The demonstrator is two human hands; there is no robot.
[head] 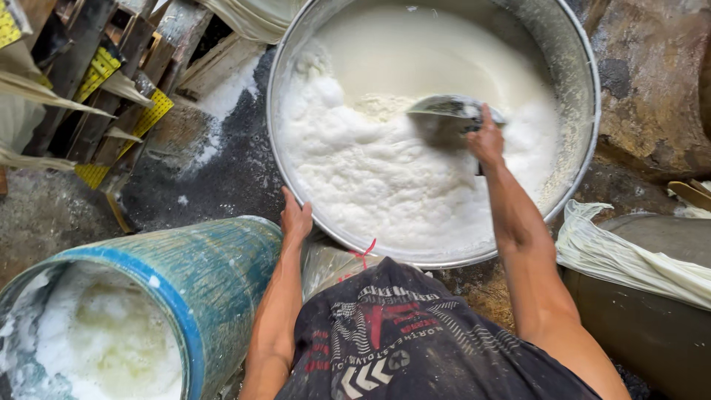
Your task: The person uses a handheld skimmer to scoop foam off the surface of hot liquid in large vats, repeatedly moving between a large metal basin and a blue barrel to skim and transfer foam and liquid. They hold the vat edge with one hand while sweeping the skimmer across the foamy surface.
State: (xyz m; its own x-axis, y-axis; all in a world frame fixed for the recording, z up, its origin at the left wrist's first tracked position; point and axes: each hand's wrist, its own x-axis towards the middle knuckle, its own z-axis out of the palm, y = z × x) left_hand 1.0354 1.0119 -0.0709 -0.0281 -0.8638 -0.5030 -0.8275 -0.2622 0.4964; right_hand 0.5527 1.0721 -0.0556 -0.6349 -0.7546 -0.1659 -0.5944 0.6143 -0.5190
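Now the right hand [485,141] grips a metal scoop [452,110], skimming white foam [370,170] in the big basin [585,111]. Left hand [295,218] rests open on the basin's rim beside the blue barrel [200,274]. Lifting the load likely needs a level scoop.

Metal vat [581,89]: far rim cut off by top edge. Its bottom hidden under white foamy liquid [385,170]. Metal scoop [448,107]: handle hidden behind right hand [485,141], so grip can't be made out; front lip sunk in foam. Blue barrel [215,267]: cut off at left and bottom edges, depth hidden by froth. Both arms cut off at bottom edge. Wooden frames w/ yellow mesh [100,70] run off top-left. Dark drum [652,326] partly under pale cloth [629,259], cut off at right.
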